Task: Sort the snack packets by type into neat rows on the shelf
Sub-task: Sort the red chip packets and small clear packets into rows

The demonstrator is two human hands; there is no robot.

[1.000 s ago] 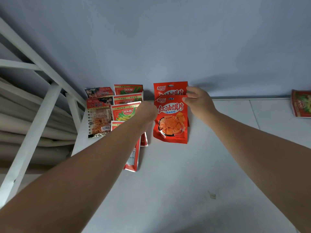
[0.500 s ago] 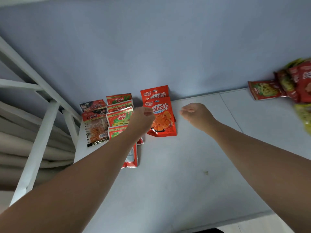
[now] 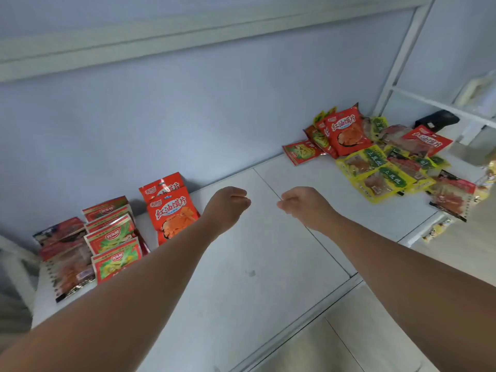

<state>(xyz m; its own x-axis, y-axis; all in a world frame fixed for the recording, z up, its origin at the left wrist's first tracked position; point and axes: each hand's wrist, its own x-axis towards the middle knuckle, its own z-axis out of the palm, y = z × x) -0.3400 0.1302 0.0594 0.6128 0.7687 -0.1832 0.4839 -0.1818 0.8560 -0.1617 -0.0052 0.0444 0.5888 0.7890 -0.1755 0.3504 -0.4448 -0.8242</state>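
Head view: sorted rows [image 3: 112,237] of snack packets overlap like shingles at the lower left of the shelf [image 3: 241,277], grouped by type, with orange-red packets [image 3: 171,213] forming the rightmost row. The unsorted pile [image 3: 389,162] sits at upper right. Between them the left hand [image 3: 226,208] and right hand [image 3: 306,208] hover, fingers loosely curled and grasping nothing, seemingly free to fetch the next packet.
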